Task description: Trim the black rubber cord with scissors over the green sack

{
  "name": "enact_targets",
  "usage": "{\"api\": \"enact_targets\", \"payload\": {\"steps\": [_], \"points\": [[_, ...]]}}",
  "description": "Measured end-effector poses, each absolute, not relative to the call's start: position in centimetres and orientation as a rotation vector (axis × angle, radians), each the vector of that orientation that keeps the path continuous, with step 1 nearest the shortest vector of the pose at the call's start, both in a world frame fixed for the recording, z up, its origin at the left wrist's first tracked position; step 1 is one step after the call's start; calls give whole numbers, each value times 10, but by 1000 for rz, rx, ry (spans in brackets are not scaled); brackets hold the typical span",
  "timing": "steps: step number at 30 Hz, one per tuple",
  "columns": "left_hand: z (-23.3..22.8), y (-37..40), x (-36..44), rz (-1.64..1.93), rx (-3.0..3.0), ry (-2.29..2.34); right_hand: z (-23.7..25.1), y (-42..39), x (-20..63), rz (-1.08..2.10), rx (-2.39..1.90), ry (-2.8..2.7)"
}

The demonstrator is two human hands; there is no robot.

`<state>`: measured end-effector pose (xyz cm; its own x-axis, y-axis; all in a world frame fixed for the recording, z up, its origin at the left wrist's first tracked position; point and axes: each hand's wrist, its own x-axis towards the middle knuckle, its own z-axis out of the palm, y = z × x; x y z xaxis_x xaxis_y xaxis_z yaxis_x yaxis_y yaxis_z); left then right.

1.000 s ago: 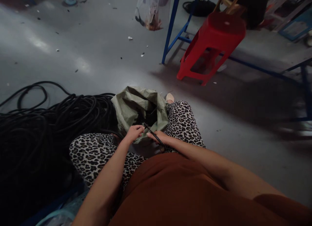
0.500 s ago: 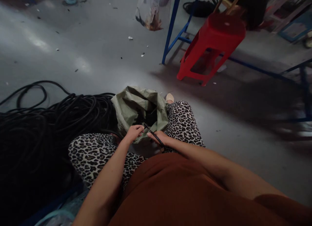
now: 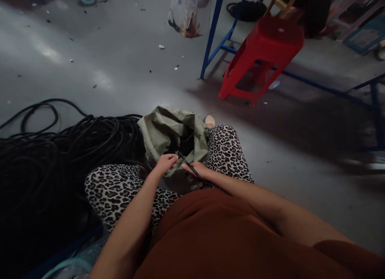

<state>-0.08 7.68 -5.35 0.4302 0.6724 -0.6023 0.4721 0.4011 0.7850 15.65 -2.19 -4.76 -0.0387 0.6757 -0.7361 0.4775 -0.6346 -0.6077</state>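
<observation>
Far left, a big heap of black cable (image 3: 60,150) sprawls over the grey floor (image 3: 105,62), loops spilling out toward the far side and crowding the person's left knee. Just right of it sits the green woven sack (image 3: 168,130), mouth open toward the person, something dark inside, too dim to name.

At the sack's near lip, the left hand (image 3: 165,163) has its fingers curled in and pinched around the tip of a short black cable piece (image 3: 189,166). The piece runs on a slant, down and to the right, into the right hand (image 3: 197,170), which is closed loosely around its lower part; the exact grip is hard to read at this size. Both hands hover between the leopard-print knees, right over the sack's edge.

To work this piece well, I'd judge short movements best: wrists close, the piece taut between the two pinches, and the work kept above the sack mouth so anything dropped lands inside.

Room to move: the left is hemmed in by the heap, so elbows have little swing there. Right of the right knee the floor lies open. Well apart, on the far right, stand a red plastic stool (image 3: 264,54) and a blue metal frame (image 3: 216,34), with a clear bag (image 3: 186,14) hanging beside it.
</observation>
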Motion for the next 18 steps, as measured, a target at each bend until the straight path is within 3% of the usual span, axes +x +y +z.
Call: {"api": "enact_targets", "payload": {"steps": [18], "points": [[-59, 75, -2, 170, 1271, 1189, -30, -20, 154, 1469, -2232, -1609]]}}
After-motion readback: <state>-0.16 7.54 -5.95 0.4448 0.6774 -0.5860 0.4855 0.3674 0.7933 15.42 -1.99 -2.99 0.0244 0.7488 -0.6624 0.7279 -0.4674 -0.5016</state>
